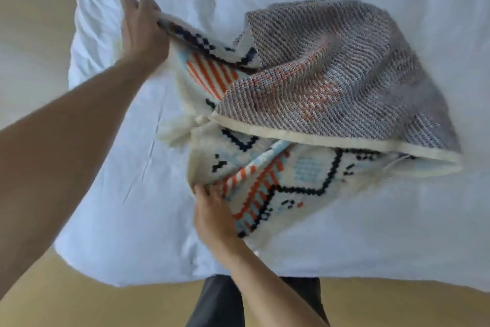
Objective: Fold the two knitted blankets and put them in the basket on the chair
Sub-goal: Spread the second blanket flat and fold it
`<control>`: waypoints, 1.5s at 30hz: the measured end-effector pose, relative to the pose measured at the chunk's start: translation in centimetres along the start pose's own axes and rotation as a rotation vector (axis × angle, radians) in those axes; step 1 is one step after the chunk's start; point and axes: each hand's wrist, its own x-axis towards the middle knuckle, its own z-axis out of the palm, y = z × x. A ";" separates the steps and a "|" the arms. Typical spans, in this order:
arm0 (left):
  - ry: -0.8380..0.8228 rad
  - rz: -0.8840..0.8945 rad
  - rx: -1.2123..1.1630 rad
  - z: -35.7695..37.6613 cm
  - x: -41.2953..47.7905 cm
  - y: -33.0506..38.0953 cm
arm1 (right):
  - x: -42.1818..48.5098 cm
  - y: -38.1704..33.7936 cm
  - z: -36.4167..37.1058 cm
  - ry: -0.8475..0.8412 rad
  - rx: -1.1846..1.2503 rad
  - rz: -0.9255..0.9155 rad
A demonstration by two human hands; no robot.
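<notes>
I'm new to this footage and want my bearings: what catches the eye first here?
The knitted blanket stands out: cream with orange, pale blue and navy patterning, its greyish reverse turned up, rumpled at centre and right of the white bed. The left hand grips one edge at upper left; the right hand holds the near edge at lower centre.
</notes>
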 end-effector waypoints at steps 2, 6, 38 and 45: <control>-0.041 0.012 -0.038 -0.1 1.6 -0.4 | 1.8 -3.6 0.4 0.002 0.110 -0.088; -0.170 0.000 -0.088 0.1 0.1 -3.1 | 4.4 -6.4 -0.4 -0.123 0.136 -0.176; -0.158 -0.448 -0.112 0.7 -10.0 -14.7 | 32.2 -13.1 -17.9 0.434 -0.338 -0.388; -0.175 -0.613 -0.121 -1.1 -6.5 -16.7 | 33.8 -12.8 -18.2 0.255 -0.405 -0.425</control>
